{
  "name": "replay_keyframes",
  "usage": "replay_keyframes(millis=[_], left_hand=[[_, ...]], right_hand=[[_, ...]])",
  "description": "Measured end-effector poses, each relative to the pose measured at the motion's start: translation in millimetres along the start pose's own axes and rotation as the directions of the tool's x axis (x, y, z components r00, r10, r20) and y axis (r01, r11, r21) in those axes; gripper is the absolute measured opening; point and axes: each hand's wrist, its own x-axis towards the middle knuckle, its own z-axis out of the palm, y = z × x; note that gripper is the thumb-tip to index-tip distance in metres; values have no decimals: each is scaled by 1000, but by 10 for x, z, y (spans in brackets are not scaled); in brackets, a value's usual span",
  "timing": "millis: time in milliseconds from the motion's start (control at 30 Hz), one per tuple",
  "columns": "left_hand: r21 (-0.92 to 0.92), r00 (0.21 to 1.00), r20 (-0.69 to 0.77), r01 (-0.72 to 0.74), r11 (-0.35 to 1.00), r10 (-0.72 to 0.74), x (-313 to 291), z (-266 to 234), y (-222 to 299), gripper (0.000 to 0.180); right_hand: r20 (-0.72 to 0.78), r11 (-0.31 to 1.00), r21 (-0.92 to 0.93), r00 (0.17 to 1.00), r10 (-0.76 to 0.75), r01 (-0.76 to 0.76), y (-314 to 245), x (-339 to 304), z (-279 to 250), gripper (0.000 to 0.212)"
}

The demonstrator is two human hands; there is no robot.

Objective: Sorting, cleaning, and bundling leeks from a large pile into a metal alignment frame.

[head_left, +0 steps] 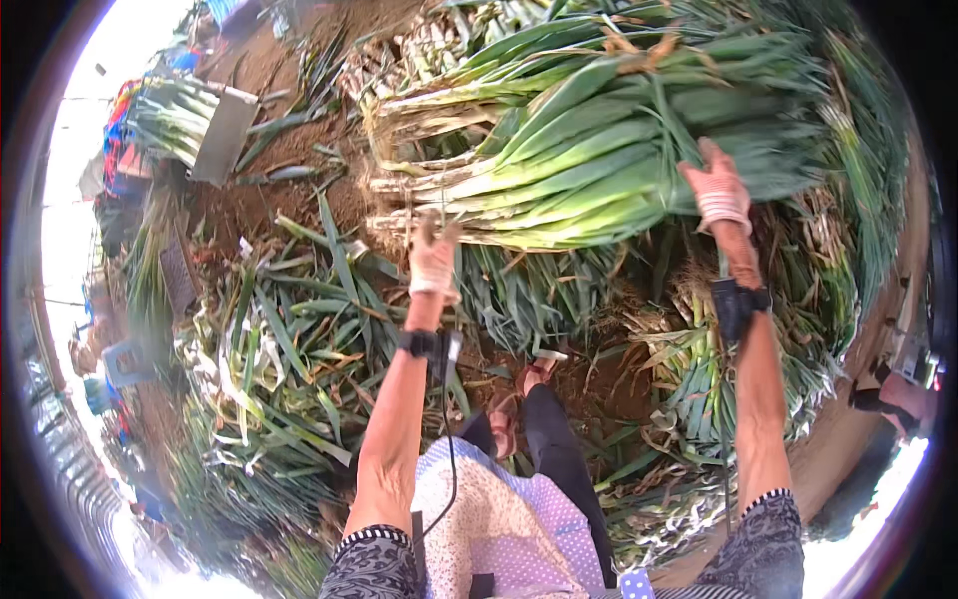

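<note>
While the long green-onion bundle [589, 160] stretches across the frame's upper centre, the right hand [717, 190] meets its leaves, thumb spread from the fingers; the left hand [432, 262] is at the root ends [391, 225], grip unclear. Uneven support could splay stalks.

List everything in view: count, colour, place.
Large bundle: one, green and white, upper centre.
Other bundles: several, green, behind and right.
Leaf heap: one, green, left.
Board: one, grey, upper left.
Plastic item: one, blue, far left.
Soil: one stretch, brown, underfoot.
Other person: one, partly pinkish, right edge.
Apron: one, pale, lower centre.
Wrist straps: two, black, both sides.
Left grip: one, pale-gloved, large bundle's left.
Right grip: one, pale-gloved, large bundle's right.
</note>
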Motion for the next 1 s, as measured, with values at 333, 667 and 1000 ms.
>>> replay_keyframes(millis=[333, 667, 1000], left_hand=[[-43, 830, -160, 534, 844, -534, -1210, -1029, -336, 19], [-116, 696, -304, 651, 750, -651, -1375, -2577, -63, 24], [-182, 626, -385, 669, 721, -678, -1311, -3566, 261, 24]], right_hand=[[457, 963, 66, 850, -261, 261, -1377, -606, 1428, 81], [380, 914, -359, 924, -44, 191, -2124, -528, 1745, 58], [387, 822, -489, 917, -95, 292, -2208, -509, 1794, 49]])
